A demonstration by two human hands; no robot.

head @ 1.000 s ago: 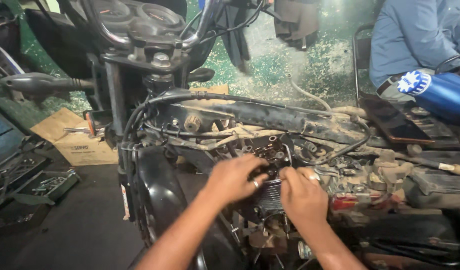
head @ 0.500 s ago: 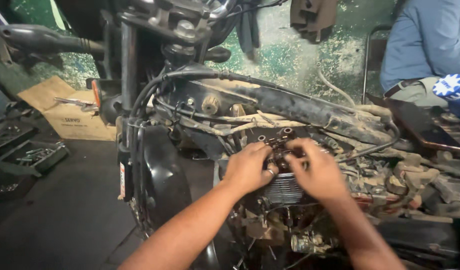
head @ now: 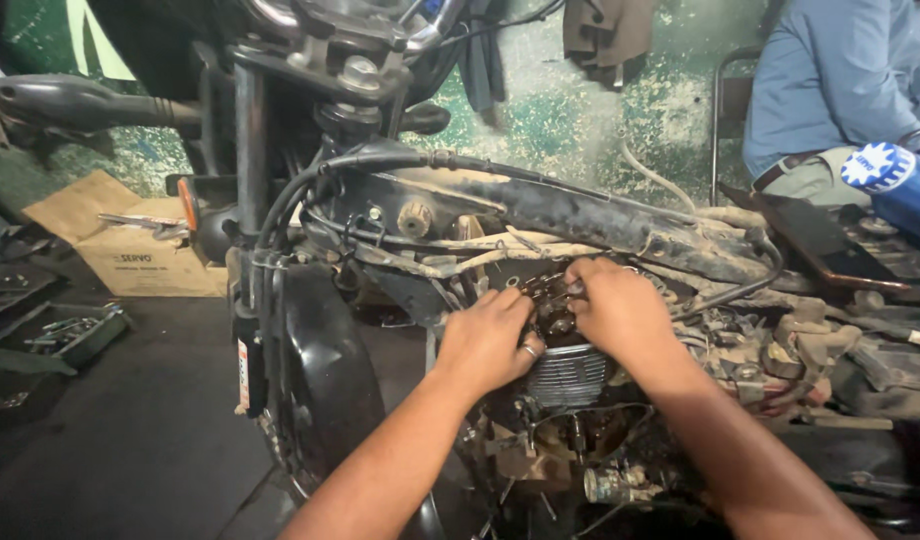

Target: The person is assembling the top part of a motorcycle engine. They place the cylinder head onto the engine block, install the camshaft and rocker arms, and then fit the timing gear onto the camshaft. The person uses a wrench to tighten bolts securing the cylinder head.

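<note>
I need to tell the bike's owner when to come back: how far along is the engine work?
Done: the frame spine is bare, no tank on it, and the engine top is exposed. In hand: the left hand and right hand both grip the dark part above the finned cylinder. Left: loose cables and parts around the engine are not refitted, so it looks far from finished.

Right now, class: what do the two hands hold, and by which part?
Both the left hand and right hand grip the engine's top part by its opposite sides, above the finned cylinder.
</note>
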